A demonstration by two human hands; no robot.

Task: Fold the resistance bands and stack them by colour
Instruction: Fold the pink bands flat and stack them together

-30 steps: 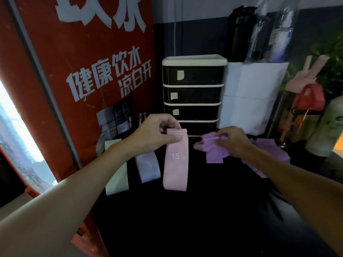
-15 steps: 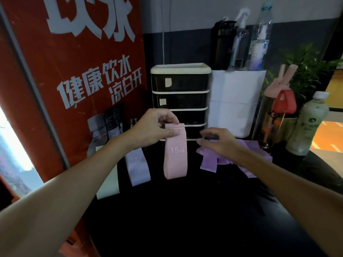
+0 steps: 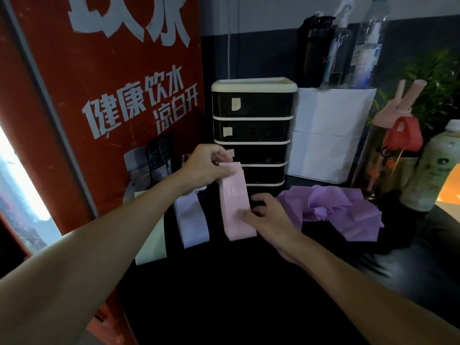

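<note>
A pink resistance band (image 3: 235, 207) marked 15 lies lengthwise on the dark table. My left hand (image 3: 207, 165) pinches its far end. My right hand (image 3: 267, 220) rests at its right edge, thumb and fingertips touching the band near the middle. To its left lie a lavender band (image 3: 193, 225) and a pale green band (image 3: 151, 247), both flat. A crumpled heap of purple bands (image 3: 333, 210) lies to the right, untouched.
A black drawer unit (image 3: 252, 130) with cream trim stands behind the bands. A white box (image 3: 328, 135) and several bottles (image 3: 428, 170) crowd the back right. A red sign (image 3: 112, 95) walls off the left side. The dark tabletop (image 3: 236, 295) stretches toward me.
My right hand let go of the purple heap and moved left onto the pink band. My left hand kept its pinch on the band's far end.
</note>
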